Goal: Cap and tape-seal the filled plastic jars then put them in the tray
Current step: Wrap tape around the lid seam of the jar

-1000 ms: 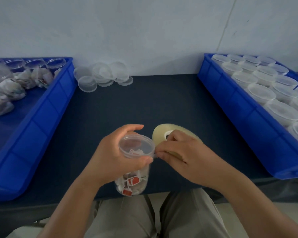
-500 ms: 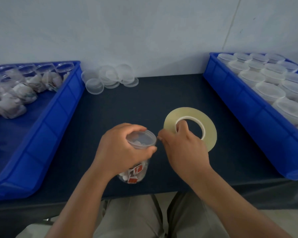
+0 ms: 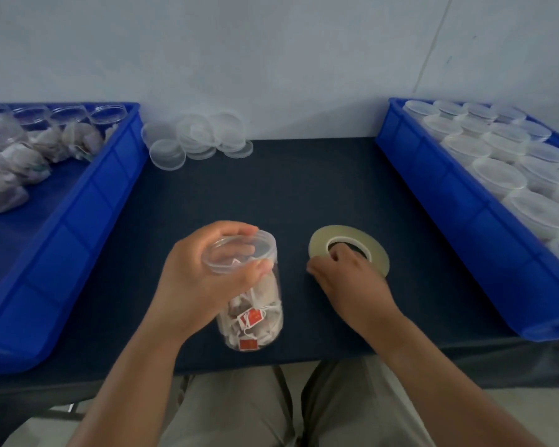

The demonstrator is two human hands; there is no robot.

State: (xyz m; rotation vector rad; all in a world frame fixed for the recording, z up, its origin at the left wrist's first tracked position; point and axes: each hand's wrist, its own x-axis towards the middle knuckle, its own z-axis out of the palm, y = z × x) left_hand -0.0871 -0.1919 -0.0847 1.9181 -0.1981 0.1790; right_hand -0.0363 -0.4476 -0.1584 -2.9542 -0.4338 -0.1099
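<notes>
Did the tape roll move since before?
Yes. The tape roll went down onto the table, away from the jar, nearer the right-hand blue tray.

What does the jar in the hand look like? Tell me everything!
The jar is clear round plastic with a see-through lid on top. Inside are pale tea bags with red tags. It stands roughly upright near the table's front edge. The left hand grips it around the lid. The tape roll lies to its right, not touching.
</notes>
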